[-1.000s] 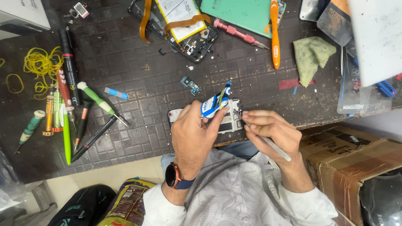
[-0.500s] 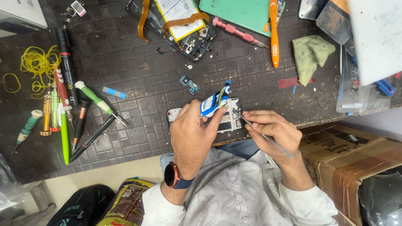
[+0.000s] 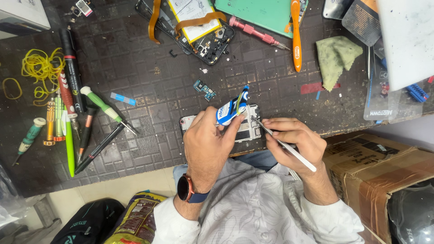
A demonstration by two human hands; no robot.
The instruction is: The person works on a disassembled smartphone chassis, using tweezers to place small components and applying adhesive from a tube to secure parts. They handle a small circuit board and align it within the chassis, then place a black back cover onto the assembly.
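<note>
Over the phone frame (image 3: 246, 126), the left hand (image 3: 205, 144), watch on its wrist, pinches a blue-white tube (image 3: 231, 110), and the right hand (image 3: 294, 138) grips tweezers (image 3: 282, 144) beside it.

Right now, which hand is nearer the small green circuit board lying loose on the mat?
Left. The left hand sits just below the board, holding a blue-and-white tube. The right hand, holding tweezers, is farther off to the board's lower right.

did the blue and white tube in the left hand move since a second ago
No. The blue and white tube sits just below-right of the small circuit board, as before, held in the left hand.
</note>
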